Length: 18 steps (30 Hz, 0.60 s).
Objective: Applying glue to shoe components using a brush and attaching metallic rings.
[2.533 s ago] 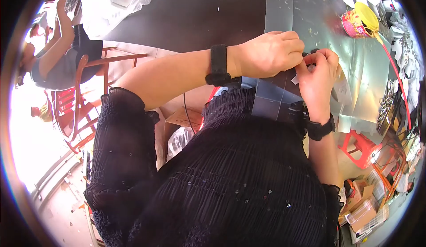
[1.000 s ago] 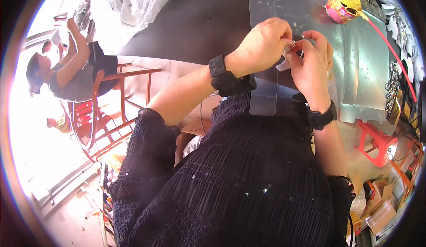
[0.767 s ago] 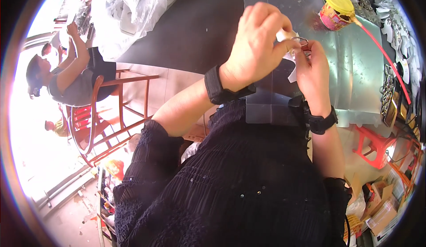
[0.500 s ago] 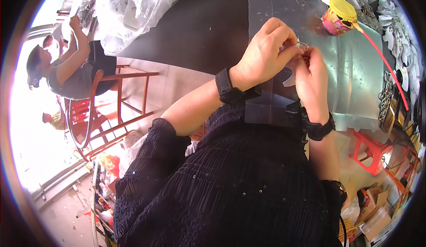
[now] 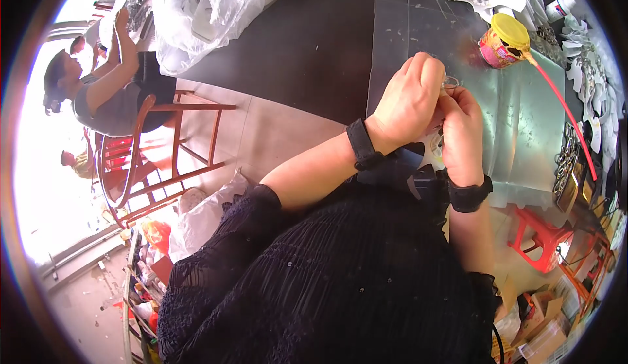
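Close together over the table, my two hands work at a small shiny metal ring [image 5: 451, 82]. My left hand [image 5: 411, 101] is closed, its fingers curled down toward the ring, with the fingertips mostly hidden behind the hand. My right hand [image 5: 464, 131] pinches at the ring with thumb and forefinger from the right. Between the hands, a pale flat piece [image 5: 436, 143] shows in part below the ring; whether it hangs from the ring I cannot tell. Both wrists wear black straps.
A clear sheet [image 5: 517, 122] covers the table's right part. On it stands a yellow-lidded tub [image 5: 507, 40] with a red stick. White cut pieces [image 5: 585, 89] and metal rings [image 5: 564, 164] lie at the right. A plastic bag [image 5: 203, 17] is at far left; a person [image 5: 104, 95] sits beyond.
Both hands have come slightly nearer to me, the left one turned further over the ring. The pale piece below them is now more hidden. The view has shifted a little.
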Tool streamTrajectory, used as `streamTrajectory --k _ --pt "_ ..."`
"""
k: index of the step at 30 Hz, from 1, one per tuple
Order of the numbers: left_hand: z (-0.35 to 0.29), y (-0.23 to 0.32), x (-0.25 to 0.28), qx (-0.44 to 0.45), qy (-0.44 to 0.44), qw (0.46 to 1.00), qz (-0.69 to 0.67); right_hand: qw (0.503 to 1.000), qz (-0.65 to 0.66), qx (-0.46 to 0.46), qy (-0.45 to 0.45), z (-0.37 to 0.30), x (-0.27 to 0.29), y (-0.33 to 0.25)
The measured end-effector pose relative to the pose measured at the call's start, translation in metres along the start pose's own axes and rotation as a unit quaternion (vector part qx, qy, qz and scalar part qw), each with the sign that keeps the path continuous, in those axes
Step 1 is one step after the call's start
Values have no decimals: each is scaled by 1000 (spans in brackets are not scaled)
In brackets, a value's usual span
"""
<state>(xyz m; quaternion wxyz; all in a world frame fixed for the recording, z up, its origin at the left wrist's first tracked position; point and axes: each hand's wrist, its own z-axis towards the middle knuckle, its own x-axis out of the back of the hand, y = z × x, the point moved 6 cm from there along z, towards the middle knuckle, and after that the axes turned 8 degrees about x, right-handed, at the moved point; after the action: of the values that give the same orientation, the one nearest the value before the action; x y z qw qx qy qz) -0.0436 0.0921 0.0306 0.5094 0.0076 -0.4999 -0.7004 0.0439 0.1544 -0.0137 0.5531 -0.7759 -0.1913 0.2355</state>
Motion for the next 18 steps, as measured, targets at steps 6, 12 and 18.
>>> streamTrajectory --k 6,12,18 --pt "8 -22 -2 204 9 969 -139 1000 -4 12 19 4 2 -3" --pt "-7 -49 -19 452 -52 781 -427 999 -4 13 -35 6 0 -1" --pt "4 -29 1 261 -118 949 -128 967 -170 188 -6 5 -1 -10"
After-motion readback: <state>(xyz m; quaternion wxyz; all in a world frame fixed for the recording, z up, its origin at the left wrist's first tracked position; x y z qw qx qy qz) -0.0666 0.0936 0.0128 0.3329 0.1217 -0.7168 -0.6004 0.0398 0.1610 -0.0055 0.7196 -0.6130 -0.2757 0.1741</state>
